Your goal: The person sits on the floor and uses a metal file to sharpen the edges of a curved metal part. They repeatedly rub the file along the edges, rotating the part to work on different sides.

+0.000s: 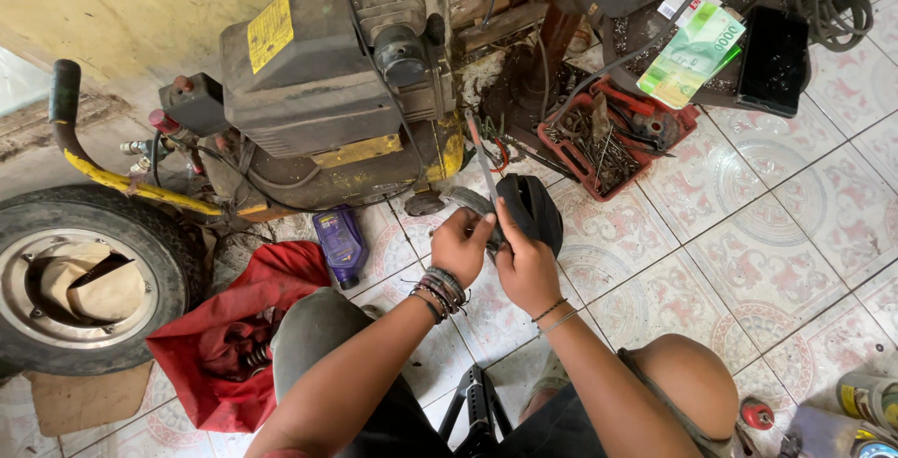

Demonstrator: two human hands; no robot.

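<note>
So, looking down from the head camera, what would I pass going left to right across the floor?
Wheel with tyre → red cloth → purple bottle → left hand → right hand → red tray of nails and bits → banknotes → black phone.

Floor (pixel 767 261): glazed ceramic tiles, white with pink and grey floral medallions, grimy near the wall. Wall (pixel 140 9): rough plaster, pale yellow, stained; timber boards (pixel 477 0) at its right. Against the wall: air compressor (pixel 327 84), grey and yellow, dusty, with a curved yellow handle. Left: car wheel (pixel 84 276) lying flat. Red cloth (pixel 243 327) crumpled beside it; purple bottle (pixel 340 245) just beside the cloth. Red tray (pixel 613 140) of nails and scrap metal. Light: even daylight, soft shadows.
</note>
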